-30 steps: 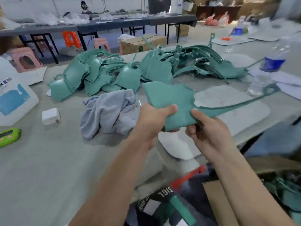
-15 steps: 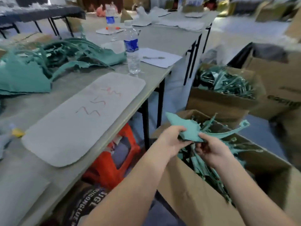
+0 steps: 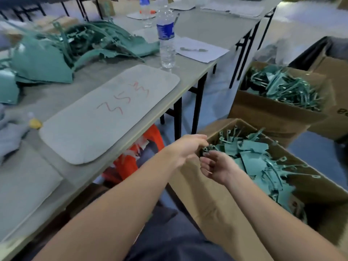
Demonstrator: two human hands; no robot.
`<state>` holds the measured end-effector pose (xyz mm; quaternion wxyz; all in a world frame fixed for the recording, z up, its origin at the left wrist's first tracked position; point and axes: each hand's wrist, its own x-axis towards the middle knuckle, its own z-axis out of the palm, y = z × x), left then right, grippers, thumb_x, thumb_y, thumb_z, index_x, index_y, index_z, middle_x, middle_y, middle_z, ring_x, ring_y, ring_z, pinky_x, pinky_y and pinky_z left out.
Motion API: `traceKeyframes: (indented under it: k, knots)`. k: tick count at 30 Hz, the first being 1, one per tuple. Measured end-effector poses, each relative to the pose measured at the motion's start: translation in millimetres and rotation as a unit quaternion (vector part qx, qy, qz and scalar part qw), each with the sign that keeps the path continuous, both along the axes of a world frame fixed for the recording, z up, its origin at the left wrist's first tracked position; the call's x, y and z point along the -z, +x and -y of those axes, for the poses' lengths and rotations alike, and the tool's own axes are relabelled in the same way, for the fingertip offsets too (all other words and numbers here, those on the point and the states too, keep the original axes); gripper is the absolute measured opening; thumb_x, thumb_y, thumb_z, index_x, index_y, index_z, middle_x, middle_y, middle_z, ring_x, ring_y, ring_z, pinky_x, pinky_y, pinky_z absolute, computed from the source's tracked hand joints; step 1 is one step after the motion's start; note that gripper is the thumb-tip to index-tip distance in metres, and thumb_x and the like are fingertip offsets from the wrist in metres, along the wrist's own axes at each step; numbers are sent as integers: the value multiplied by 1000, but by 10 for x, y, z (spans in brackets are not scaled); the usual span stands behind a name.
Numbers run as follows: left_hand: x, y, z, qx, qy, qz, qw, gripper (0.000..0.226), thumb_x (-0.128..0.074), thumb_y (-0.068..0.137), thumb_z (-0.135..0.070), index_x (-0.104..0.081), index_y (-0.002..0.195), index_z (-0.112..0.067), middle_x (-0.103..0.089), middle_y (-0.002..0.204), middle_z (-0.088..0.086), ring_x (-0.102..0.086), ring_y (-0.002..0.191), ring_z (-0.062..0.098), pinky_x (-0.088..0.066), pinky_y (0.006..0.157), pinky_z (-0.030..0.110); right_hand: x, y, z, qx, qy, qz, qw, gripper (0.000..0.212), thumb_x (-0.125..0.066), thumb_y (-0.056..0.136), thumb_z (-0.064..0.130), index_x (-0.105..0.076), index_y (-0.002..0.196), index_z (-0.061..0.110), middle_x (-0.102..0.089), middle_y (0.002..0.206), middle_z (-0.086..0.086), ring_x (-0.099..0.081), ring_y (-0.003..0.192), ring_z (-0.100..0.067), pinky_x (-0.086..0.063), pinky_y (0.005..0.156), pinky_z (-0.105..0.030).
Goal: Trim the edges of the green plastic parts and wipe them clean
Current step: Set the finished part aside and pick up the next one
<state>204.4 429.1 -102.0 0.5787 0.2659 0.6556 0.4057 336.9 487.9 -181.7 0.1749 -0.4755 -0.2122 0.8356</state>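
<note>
Green plastic parts (image 3: 43,59) lie heaped, edges ragged.

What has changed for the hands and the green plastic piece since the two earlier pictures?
The left grip and right grip carried the flat green plastic piece from above the grey table to the near brown cardboard box and let it go; both now appear empty over the green scraps. The green parts pile and clear water bottle stayed on the table.

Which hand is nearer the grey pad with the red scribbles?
Left. The left hand is right of the pad, at the near rim of the box; the right hand is farther right, over the box's green scraps.
</note>
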Motion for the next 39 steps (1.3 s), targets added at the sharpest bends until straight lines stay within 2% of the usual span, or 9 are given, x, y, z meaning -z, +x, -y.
traceKeyframes:
  k: [3, 6, 13, 19, 23, 29, 33, 37, 39]
  knots:
    - [-212, -129, 99, 4, 42, -24, 999, 40, -58, 91, -12, -66, 128, -23, -69, 89, 9, -61, 71, 20, -46, 78, 31, -454, -439, 81, -8, 52, -53, 997, 19, -42, 98, 13, -55, 84, 16, -33, 58, 2, -22, 52, -14, -23, 51, -22]
    - [-524, -323, 211, -20, 98, -62, 993, 43, -52, 89, -1, -65, 127, -17, -61, 76, 11, -49, 57, 16, -40, 65, 29, -965, -809, 201, 6, 113, -56, 992, 22, -39, 93, 5, -57, 83, 15, -44, 63, -5, -40, 57, -18, -44, 51, -26]
    - [-1255, -1128, 803, -110, 219, -177, 953, 31, -60, 93, -1, -70, 120, -13, -72, 117, 13, -64, 94, 14, -52, 83, 23, -1900, -1673, 664, -77, 276, -75, 955, 29, -42, 88, -4, -59, 71, 12, -52, 55, -7, -46, 52, -19, -38, 56, -26]
    - [-1514, -1876, 1684, -208, 261, -245, 910, 29, -67, 90, -7, -78, 107, -27, -77, 105, -8, -68, 106, 6, -47, 102, 25, -2184, -2574, 1205, -156, 419, -59, 892, 27, -52, 79, -4, -74, 88, 9, -74, 80, -11, -69, 71, -21, -59, 72, -30]
    - [-1542, -2358, 2295, -336, 258, -318, 848, 27, -65, 91, -8, -82, 94, -29, -79, 95, -11, -71, 96, 0, -54, 83, 17, -2216, -3316, 1645, -222, 462, -86, 854, 25, -60, 77, -3, -74, 93, 9, -76, 81, -12, -70, 76, -23, -61, 80, -35]
    - [-1452, -2989, 3125, -555, 228, -322, 732, 12, -71, 87, -7, -78, 82, -15, -76, 68, 1, -71, 62, 10, -54, 61, 21, -2152, -4343, 2330, -326, 411, -157, 837, 19, -64, 78, -9, -68, 83, 9, -68, 62, -12, -65, 64, -25, -54, 63, -35]
    - [-1287, -3437, 3486, -665, 124, -363, 641, 34, -69, 81, -44, -70, 68, -13, -59, 50, -1, -50, 46, 14, -46, 53, 30, -2083, -4877, 2534, -335, 471, -122, 807, 18, -66, 75, 6, -72, 86, 18, -72, 69, -7, -69, 71, -27, -59, 69, -44]
    - [-1046, -3773, 3671, -706, 68, -377, 595, 41, -58, 80, -50, -66, 119, -37, -72, 96, -21, -62, 87, -6, -50, 86, 26, -2138, -5207, 2595, -299, 666, -79, 678, 31, -57, 78, 14, -73, 101, 27, -75, 88, 10, -66, 69, 3, -51, 64, -16]
    - [-882, -3902, 3695, -707, 48, -384, 593, 63, -57, 82, -45, -45, 143, -36, -61, 133, -15, -55, 120, 5, -42, 106, 34, -2229, -5374, 2614, -300, 725, -77, 615, 39, -55, 81, 8, -72, 112, 24, -74, 98, 8, -65, 82, -3, -45, 70, -9]
